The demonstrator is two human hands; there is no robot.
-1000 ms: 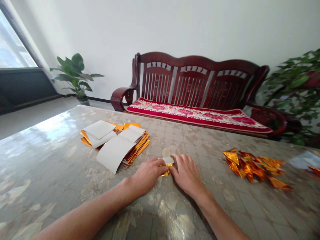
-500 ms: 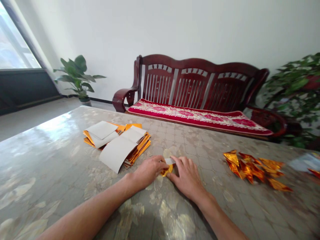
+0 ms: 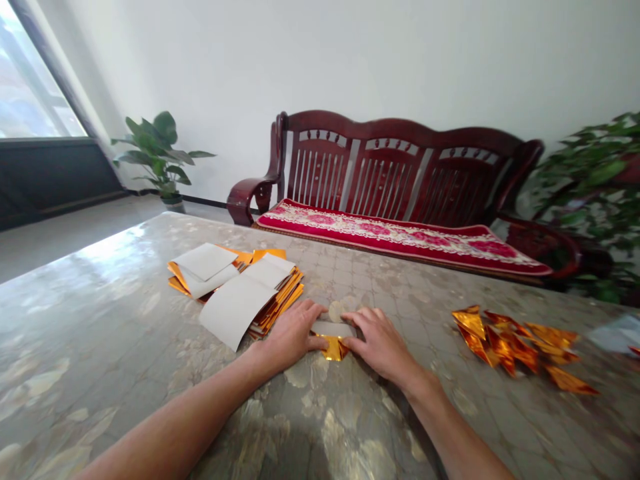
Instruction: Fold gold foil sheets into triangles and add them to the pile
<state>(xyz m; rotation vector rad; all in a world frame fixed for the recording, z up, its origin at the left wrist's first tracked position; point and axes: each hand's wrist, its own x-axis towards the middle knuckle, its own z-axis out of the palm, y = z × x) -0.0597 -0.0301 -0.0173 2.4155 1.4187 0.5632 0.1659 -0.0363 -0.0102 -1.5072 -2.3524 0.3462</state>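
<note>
Between my hands, on the table, is a partly folded sheet of gold foil paper (image 3: 333, 348), with its grey-white backing showing along the far strip and shiny gold on the near side. My left hand (image 3: 295, 331) grips its left end, thumb on the gold part and fingers at the far edge. On the right end, my right hand (image 3: 379, 341) pinches it in the same way. Just beyond my left hand lies a loose stack of foil paper sheets (image 3: 239, 305), mostly white side up with orange-gold edges. Several folded gold foil pieces (image 3: 515, 343) lie in a heap to the right.
The patterned table (image 3: 165, 387) fills the foreground. A clear plastic bag (image 3: 615, 332) lies at its right edge. Behind stands a dark red wooden bench (image 3: 385, 173) with a red floral cover (image 3: 400, 237). Potted plants (image 3: 160, 150) flank it on both sides.
My hands have moved apart to the two ends of the foil paper, uncovering its middle. More of the pale strip and the gold fold now shows. The view has shifted slightly.
</note>
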